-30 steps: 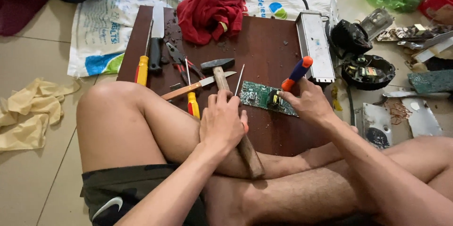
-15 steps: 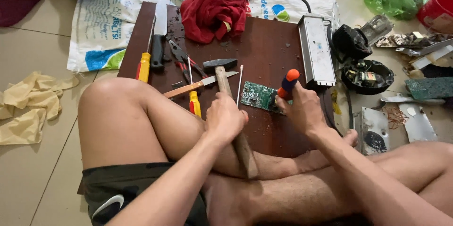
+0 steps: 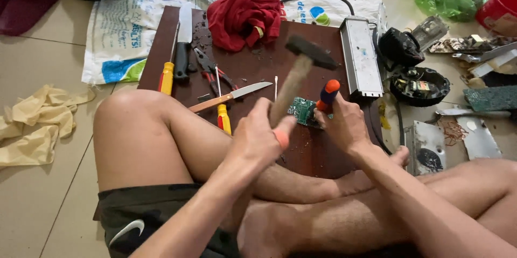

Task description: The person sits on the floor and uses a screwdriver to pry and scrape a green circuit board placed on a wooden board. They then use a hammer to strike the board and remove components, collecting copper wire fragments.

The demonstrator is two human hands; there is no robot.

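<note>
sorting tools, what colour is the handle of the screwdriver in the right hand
Blue with an orange cap, in the right hand; head view.

bare board (image 3: 318, 153) nearside, tools (image 3: 215, 75) left, metal box (image 3: 360, 57) right

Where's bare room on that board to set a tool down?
Bare wood on the brown board lies between the red cloth and the grey metal box. The left strip is crowded: cleaver, pliers, screwdrivers, knife. Both hands work over the green circuit board.

Red cloth (image 3: 246, 9), knife (image 3: 231, 97), pliers (image 3: 212, 68), grey metal box (image 3: 360, 64).
</note>
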